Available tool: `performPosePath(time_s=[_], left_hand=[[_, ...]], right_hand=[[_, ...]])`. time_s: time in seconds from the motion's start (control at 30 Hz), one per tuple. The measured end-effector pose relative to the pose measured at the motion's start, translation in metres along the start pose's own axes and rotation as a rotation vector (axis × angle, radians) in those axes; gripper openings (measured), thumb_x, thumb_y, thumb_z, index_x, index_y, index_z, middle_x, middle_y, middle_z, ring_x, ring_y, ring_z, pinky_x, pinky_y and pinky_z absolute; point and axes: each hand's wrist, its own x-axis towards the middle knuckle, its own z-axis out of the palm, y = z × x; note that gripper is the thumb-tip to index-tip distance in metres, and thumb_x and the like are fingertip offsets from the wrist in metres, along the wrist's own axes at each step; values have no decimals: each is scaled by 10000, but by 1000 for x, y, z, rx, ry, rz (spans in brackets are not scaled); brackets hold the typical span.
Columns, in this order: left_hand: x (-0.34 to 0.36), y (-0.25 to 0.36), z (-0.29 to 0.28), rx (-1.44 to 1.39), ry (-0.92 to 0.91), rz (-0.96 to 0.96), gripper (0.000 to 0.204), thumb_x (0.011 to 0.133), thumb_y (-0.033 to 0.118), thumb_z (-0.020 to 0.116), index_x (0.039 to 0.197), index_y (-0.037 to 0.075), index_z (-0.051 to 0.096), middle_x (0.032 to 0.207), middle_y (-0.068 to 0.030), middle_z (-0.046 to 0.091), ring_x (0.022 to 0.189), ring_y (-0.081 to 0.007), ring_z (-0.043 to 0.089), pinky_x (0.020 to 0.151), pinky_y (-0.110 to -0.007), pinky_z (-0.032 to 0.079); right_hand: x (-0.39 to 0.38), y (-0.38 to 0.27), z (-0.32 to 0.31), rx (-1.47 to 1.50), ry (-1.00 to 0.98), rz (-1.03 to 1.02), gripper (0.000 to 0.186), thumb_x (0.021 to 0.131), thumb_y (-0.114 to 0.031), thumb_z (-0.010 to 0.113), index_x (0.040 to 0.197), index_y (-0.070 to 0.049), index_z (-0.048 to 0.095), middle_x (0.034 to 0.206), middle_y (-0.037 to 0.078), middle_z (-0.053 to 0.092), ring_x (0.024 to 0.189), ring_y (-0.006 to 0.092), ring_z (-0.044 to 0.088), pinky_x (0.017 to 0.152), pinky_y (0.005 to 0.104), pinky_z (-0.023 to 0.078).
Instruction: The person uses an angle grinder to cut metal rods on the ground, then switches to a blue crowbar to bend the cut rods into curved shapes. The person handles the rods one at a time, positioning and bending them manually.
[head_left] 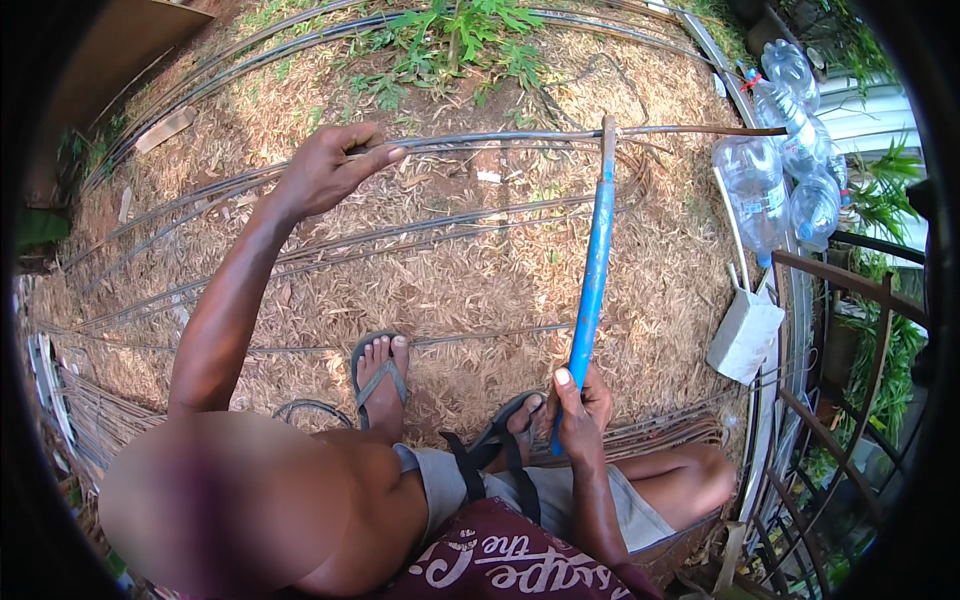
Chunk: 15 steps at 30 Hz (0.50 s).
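A dark steel rod [500, 135] runs across the far part of the ground, its brown end reaching right toward the bottles. My left hand [335, 168] is closed around the rod near its left portion, thumb stretched along it. In my right hand [582, 410] is the lower end of a long blue-sleeved metal bar [596, 260], fingers wrapped round it. The bar points away from me, and its bare, worn tip meets the rod. Whether the tip hooks around the rod or only touches it, I cannot tell.
Several more rods [420, 222] lie across the dry-leaf ground. To the right are clear plastic bottles [752, 190], a pale block [745, 335] and a rusty metal grille [840, 440]. A green plant [455, 40] grows at the far side. My sandalled feet [382, 375] are close by.
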Motion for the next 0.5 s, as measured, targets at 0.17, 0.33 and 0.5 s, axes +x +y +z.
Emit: performPosePath(time_s=[0.17,0.33,0.5], left_hand=[[-8,25,-15,15,67,10,440,1006,488,727,835,83,742,640,14,562,606,-114,489,563,-345,367],[-10,42,-39,-28,104,54,410,1003,425,751,808,67,705,623,10,542,592,-105,486,547,-334,364],[-8,57,-69,-82,196,106,425,1009,356,758,748,53,612,604,19,451,579,-91,412,538,-327,325]], right_hand=[[-7,7,64,233,-91,-21,273,1100,-262,616,932,-66,528,596,25,552,456,89,511,428,263,399],[-10,-9,83,171,-101,-106,321,1113,-306,556,927,-53,491,569,59,532,437,120,516,418,268,444],[-8,-33,71,181,-142,-173,336,1109,-321,559,930,-46,487,566,56,524,443,118,510,418,268,447]])
